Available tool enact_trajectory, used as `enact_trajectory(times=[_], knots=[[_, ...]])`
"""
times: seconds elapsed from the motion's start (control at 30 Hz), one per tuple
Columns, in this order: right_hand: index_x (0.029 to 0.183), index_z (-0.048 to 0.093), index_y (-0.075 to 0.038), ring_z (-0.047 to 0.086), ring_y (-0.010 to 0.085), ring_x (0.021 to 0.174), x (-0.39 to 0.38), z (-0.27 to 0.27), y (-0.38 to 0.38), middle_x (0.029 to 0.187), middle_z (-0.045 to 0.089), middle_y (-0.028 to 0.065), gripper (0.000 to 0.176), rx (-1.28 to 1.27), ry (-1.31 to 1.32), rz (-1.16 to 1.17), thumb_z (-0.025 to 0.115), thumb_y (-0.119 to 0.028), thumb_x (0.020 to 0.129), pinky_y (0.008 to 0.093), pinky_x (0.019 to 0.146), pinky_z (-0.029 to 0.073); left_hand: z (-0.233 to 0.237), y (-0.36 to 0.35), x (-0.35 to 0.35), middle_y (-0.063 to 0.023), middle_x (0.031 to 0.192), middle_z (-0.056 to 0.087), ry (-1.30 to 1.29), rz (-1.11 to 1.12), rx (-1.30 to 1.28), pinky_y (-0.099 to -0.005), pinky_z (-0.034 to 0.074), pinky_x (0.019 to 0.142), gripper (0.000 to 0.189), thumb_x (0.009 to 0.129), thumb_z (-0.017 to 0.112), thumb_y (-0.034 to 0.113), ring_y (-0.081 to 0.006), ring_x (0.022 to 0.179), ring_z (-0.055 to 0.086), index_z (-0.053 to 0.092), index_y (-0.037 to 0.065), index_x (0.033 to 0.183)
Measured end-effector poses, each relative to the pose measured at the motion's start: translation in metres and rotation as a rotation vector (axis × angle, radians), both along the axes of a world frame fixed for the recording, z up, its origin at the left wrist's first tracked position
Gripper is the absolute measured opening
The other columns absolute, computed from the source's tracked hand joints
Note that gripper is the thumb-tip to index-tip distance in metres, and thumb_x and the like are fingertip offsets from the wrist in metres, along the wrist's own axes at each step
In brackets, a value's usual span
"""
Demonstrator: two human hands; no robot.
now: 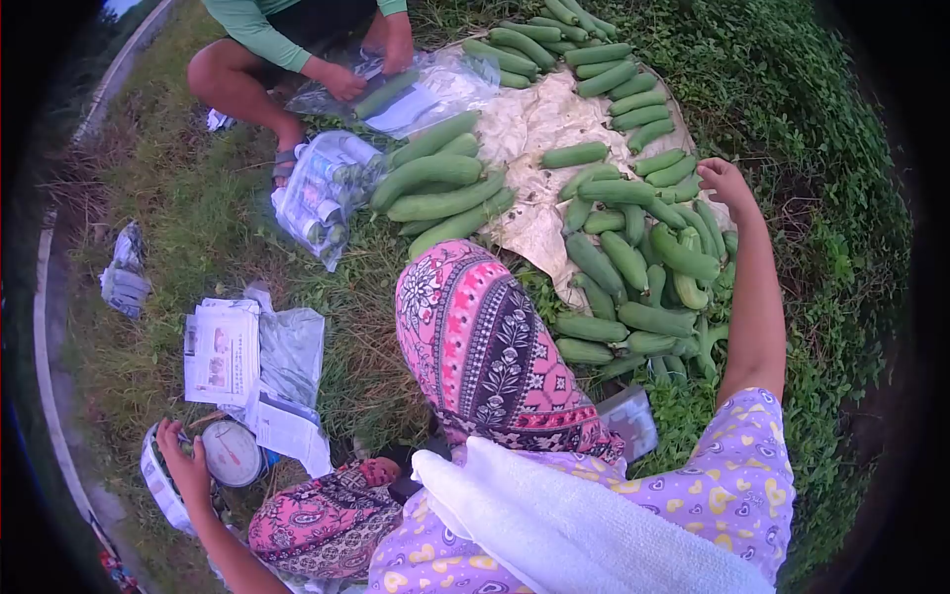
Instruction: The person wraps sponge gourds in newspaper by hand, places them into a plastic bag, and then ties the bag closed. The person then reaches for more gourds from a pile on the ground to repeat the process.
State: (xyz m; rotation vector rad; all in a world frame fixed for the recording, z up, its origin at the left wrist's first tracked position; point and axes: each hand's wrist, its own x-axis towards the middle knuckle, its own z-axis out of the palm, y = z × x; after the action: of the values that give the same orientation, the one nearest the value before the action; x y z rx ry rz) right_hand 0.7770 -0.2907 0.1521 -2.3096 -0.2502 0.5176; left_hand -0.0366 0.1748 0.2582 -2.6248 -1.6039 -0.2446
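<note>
My right hand (725, 185) is raised at the right edge of the gourd pile, its fingers curled near the green gourds (675, 168); whether it grips anything is too small to tell. At the lower left, my left hand (186, 463) has its fingers apart and holds nothing. It is over a bag with dark contents (163, 485), beside a round white scale (232, 453). Many long green gourds lie on a pale cloth (539, 124), with another heap of gourds (435, 188) at its left side.
A co-worker's hands (346, 81) wrap a gourd in paper and plastic at the top. A filled plastic bag (325, 193) stands below them. Newspaper sheets (226, 351) lie on grass at the left, near a crumpled bag (126, 272). A box (630, 421) is beside my knee.
</note>
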Motion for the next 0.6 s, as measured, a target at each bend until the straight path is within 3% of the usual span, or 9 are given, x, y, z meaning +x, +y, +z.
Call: enact_trajectory(times=[0.17,0.3,0.37,0.43,0.53,0.6], knots=[[0.105,0.061,-0.012,0.058,0.0095,0.08,0.017,-0.095,-0.004,0.093,0.062,-0.0029,0.025,0.057,0.119,-0.058,0.06,-0.03,0.087,0.0269,0.063,0.045,0.012,-0.002,0.087,-0.0194,0.132,0.043,0.121,-0.092,-0.156,-0.043,0.036,0.101,0.039,0.074,0.065,-0.001,-0.0381,0.123,0.043,0.05,0.002,0.11],[0.105,0.06,-0.011,0.06,0.0097,0.078,0.019,-0.123,0.054,0.092,0.063,-0.0025,0.024,0.178,0.19,-0.009,0.06,-0.026,0.087,0.026,0.063,0.045,0.014,-0.016,0.138,-0.019,0.128,0.045,0.183,-0.141,-0.236,-0.0426,0.039,0.098,0.039,0.072,0.065,-0.001,-0.0397,0.118,0.046,0.05,0.001,0.108],[0.107,0.059,-0.009,0.061,0.0106,0.08,0.014,-0.134,0.095,0.092,0.064,0.0007,0.025,0.359,0.285,-0.014,0.061,-0.025,0.087,0.0259,0.064,0.047,0.012,-0.017,0.148,-0.0189,0.128,0.045,0.218,-0.152,-0.252,-0.0426,0.039,0.098,0.04,0.072,0.066,-0.001,-0.0399,0.118,0.046,0.05,0.002,0.108],[0.119,0.052,-0.006,0.062,0.0198,0.09,0.02,-0.174,0.138,0.11,0.061,0.0111,0.037,0.706,0.611,-0.133,0.059,-0.027,0.089,0.0326,0.072,0.052,0.014,-0.019,0.154,-0.0188,0.128,0.046,0.24,-0.133,-0.271,-0.0427,0.039,0.098,0.039,0.072,0.066,0.0,-0.0398,0.118,0.046,0.05,0.002,0.108],[0.133,0.038,-0.003,0.059,0.0347,0.101,0.003,-0.228,0.215,0.129,0.047,0.0204,0.053,0.902,0.877,-0.485,0.057,-0.028,0.091,0.042,0.082,0.052,0.012,-0.022,0.149,-0.0185,0.128,0.046,0.277,-0.072,-0.269,-0.042,0.04,0.098,0.037,0.073,0.065,0.001,-0.0394,0.118,0.047,0.051,0.003,0.108],[0.137,0.03,-0.002,0.055,0.042,0.104,0.0,-0.244,0.253,0.136,0.037,0.0222,0.059,0.755,0.856,-0.644,0.056,-0.028,0.091,0.0473,0.086,0.05,0.016,-0.026,0.146,-0.0185,0.127,0.046,0.307,-0.021,-0.305,-0.0417,0.04,0.098,0.037,0.073,0.065,0.001,-0.0392,0.118,0.047,0.051,0.003,0.107]])
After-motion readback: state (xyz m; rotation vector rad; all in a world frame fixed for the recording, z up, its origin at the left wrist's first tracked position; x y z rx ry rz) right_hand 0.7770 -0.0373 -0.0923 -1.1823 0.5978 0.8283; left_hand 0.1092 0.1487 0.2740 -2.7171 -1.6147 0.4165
